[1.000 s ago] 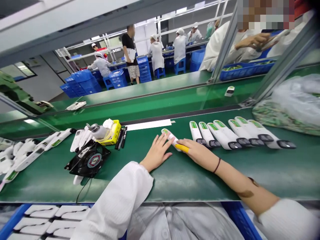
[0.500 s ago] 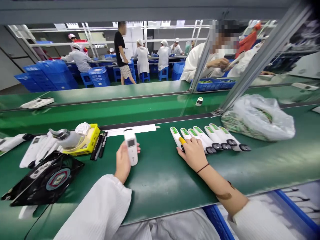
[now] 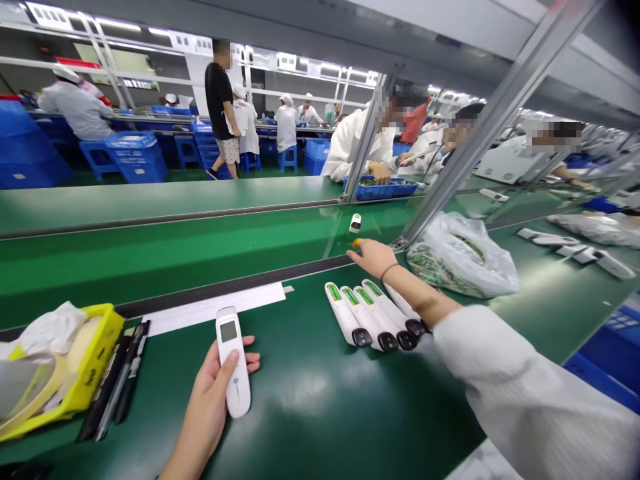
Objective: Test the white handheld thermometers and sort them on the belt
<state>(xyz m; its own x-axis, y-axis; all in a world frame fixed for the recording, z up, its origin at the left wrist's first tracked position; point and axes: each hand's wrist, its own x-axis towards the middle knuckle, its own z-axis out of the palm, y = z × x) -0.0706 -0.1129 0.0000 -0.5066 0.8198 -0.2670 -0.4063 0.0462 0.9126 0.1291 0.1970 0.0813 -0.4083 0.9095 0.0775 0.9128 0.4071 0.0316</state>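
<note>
A white handheld infrared thermometer (image 3: 234, 370) with a small grey screen is upright in my left hand (image 3: 207, 393), the thumb lying over its front. My right hand (image 3: 376, 257) is stretched out over the inner edge of the bench, thumb and fingers apart and nothing seen in them. A yellow cover (image 3: 357, 243) sits on one fingertip. Just beyond that tip, a small white thermometer piece (image 3: 355, 223) lies on the green conveyor belt (image 3: 240, 243). Below my right forearm is a row of several thermometers (image 3: 373, 319) with green boards showing and black ends; the forearm hides some.
A clear plastic bag (image 3: 465, 257) of small green parts stands right of a metal post (image 3: 450, 150). To the left are a yellow basket (image 3: 95, 360), black pens (image 3: 131, 373) and a paper strip (image 3: 215, 308). Co-workers sit across the belt, beside a blue tray (image 3: 383, 191).
My right hand has left the thermometer row and reached forward towards the belt. My left hand, with the thermometer, has come lower and nearer. The view has turned to the right.
</note>
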